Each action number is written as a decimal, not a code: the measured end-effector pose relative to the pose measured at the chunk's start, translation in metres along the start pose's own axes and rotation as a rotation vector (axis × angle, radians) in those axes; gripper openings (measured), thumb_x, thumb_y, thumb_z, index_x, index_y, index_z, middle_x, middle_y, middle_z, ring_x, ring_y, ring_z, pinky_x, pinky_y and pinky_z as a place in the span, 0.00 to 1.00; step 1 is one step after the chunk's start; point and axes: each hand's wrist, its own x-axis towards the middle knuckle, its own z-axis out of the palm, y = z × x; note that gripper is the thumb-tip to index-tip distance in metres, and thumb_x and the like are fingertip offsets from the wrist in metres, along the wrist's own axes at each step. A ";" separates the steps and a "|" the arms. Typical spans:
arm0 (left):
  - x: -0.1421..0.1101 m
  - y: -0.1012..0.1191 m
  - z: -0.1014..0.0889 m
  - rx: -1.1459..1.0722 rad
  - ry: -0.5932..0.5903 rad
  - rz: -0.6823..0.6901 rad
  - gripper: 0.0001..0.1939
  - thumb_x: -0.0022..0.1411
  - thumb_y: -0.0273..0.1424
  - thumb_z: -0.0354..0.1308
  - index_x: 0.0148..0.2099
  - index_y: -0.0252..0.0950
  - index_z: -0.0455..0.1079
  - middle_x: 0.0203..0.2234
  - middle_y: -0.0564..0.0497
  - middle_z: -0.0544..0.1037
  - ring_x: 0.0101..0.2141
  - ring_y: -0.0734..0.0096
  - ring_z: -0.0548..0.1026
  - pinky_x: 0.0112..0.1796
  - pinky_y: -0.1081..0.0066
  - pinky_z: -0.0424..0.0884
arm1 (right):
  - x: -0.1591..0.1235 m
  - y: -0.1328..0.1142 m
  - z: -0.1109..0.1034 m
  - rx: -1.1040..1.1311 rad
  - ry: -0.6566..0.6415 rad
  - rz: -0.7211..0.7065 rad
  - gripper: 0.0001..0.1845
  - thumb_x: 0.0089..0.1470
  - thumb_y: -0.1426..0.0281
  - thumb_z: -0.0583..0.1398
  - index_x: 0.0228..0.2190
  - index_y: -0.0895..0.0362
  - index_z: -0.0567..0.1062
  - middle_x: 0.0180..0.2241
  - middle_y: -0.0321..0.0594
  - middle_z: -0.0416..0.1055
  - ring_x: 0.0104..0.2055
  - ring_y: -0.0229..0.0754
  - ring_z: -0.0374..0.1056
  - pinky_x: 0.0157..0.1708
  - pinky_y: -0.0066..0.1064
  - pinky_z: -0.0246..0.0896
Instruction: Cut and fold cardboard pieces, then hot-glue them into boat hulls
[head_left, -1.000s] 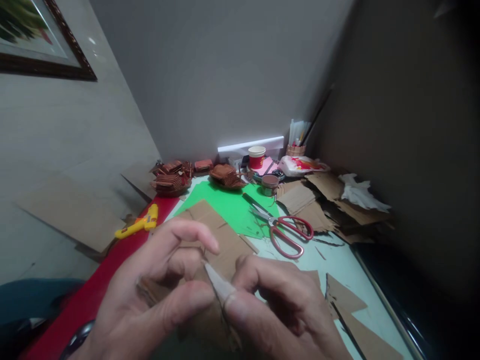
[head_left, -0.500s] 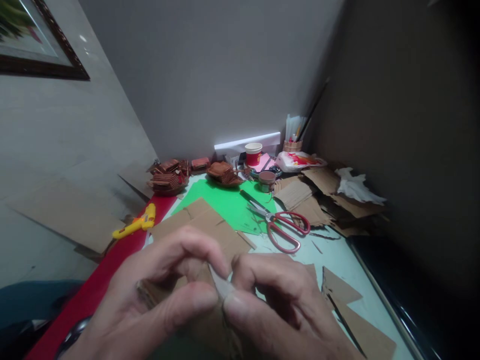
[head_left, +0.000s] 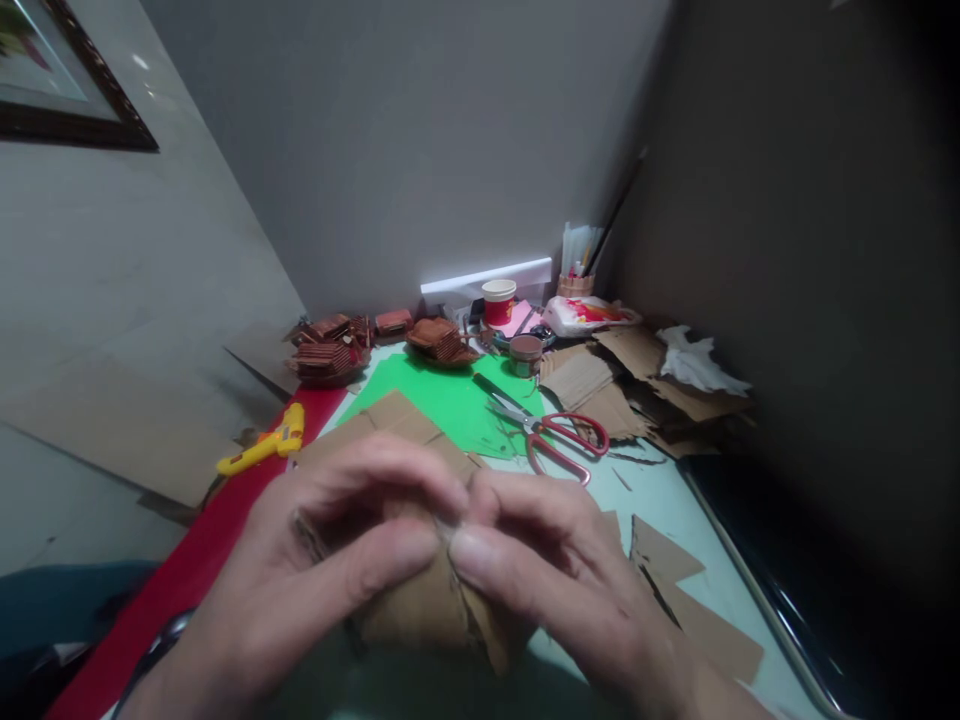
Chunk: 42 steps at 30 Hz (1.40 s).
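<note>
Both hands meet low in the middle of the view over a small folded piece of brown cardboard (head_left: 431, 610). My left hand (head_left: 315, 560) pinches the cardboard piece between thumb and curled fingers. My right hand (head_left: 555, 580) grips the same cardboard from the right, its thumb pressed against the left thumb at the fold. A flat cardboard sheet (head_left: 390, 420) lies on the table just beyond the hands.
Red-handled scissors (head_left: 559, 440) rest on a green sheet (head_left: 450, 400). A yellow glue gun (head_left: 262, 445) lies at left on the red edge. Cardboard scraps (head_left: 667, 590) sit at right, brown models (head_left: 330, 350), a red cup (head_left: 498, 302) and a jar (head_left: 525, 353) at the back.
The hands have closed together over the cardboard piece and the pale strip between the thumbs is hidden now. The view has shifted slightly, so the table items sit higher and further left.
</note>
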 end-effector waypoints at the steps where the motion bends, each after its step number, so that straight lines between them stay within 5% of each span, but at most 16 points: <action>1: 0.000 0.000 0.000 -0.001 0.019 -0.004 0.02 0.57 0.35 0.67 0.32 0.46 0.81 0.24 0.55 0.77 0.26 0.75 0.72 0.26 0.82 0.67 | 0.001 0.000 -0.001 0.001 0.000 -0.014 0.18 0.60 0.64 0.59 0.21 0.57 0.63 0.19 0.29 0.58 0.22 0.31 0.54 0.23 0.25 0.48; 9: -0.005 -0.011 0.009 -0.183 0.165 -0.190 0.06 0.54 0.40 0.67 0.32 0.45 0.77 0.21 0.56 0.73 0.20 0.76 0.69 0.19 0.79 0.63 | 0.005 0.006 0.002 -0.033 0.119 -0.091 0.18 0.62 0.64 0.61 0.22 0.58 0.68 0.20 0.28 0.60 0.24 0.30 0.55 0.23 0.23 0.50; 13: -0.004 -0.013 0.012 -0.166 0.239 -0.188 0.06 0.56 0.39 0.66 0.33 0.43 0.76 0.20 0.57 0.73 0.19 0.78 0.68 0.19 0.80 0.61 | -0.006 0.016 0.005 -0.100 0.292 -0.153 0.04 0.58 0.70 0.64 0.35 0.56 0.74 0.26 0.28 0.67 0.28 0.31 0.64 0.30 0.21 0.60; 16: -0.004 -0.014 0.012 -0.138 0.298 -0.150 0.06 0.57 0.38 0.66 0.35 0.43 0.76 0.20 0.57 0.73 0.19 0.78 0.68 0.19 0.80 0.62 | -0.014 0.024 0.008 -0.282 0.422 -0.368 0.15 0.54 0.75 0.65 0.45 0.54 0.74 0.37 0.30 0.73 0.39 0.33 0.69 0.41 0.23 0.64; 19: -0.007 -0.015 0.013 -0.131 0.349 -0.115 0.06 0.57 0.38 0.66 0.36 0.42 0.76 0.21 0.57 0.73 0.20 0.79 0.68 0.19 0.81 0.63 | -0.016 0.031 0.013 -0.484 0.449 -0.619 0.13 0.56 0.81 0.62 0.44 0.61 0.76 0.41 0.39 0.76 0.43 0.37 0.71 0.49 0.30 0.63; 23: -0.013 -0.016 0.019 -0.096 0.430 -0.111 0.08 0.55 0.39 0.68 0.35 0.43 0.76 0.23 0.57 0.76 0.20 0.78 0.70 0.19 0.80 0.64 | -0.011 0.042 0.024 -0.497 0.562 -0.743 0.13 0.54 0.83 0.64 0.43 0.66 0.79 0.43 0.52 0.76 0.44 0.45 0.71 0.44 0.38 0.68; 27: -0.019 -0.017 0.025 -0.060 0.550 -0.128 0.10 0.51 0.41 0.70 0.33 0.45 0.76 0.26 0.56 0.79 0.23 0.74 0.74 0.18 0.80 0.64 | -0.005 0.052 0.037 -0.397 0.719 -0.769 0.14 0.50 0.85 0.64 0.39 0.63 0.80 0.41 0.50 0.77 0.42 0.45 0.72 0.42 0.38 0.71; 37: -0.024 -0.026 0.024 -0.059 0.576 -0.093 0.07 0.53 0.39 0.69 0.33 0.45 0.77 0.24 0.59 0.76 0.19 0.80 0.69 0.18 0.83 0.65 | 0.015 0.060 0.069 -0.351 1.068 -0.855 0.14 0.46 0.86 0.60 0.31 0.60 0.80 0.34 0.45 0.78 0.34 0.43 0.69 0.31 0.36 0.67; 42: -0.027 -0.029 0.021 -0.076 0.556 -0.095 0.07 0.53 0.40 0.69 0.32 0.46 0.76 0.24 0.58 0.77 0.22 0.79 0.71 0.20 0.84 0.66 | 0.009 0.059 0.067 -0.417 0.968 -0.850 0.14 0.46 0.88 0.60 0.32 0.61 0.79 0.35 0.46 0.78 0.35 0.42 0.71 0.32 0.36 0.69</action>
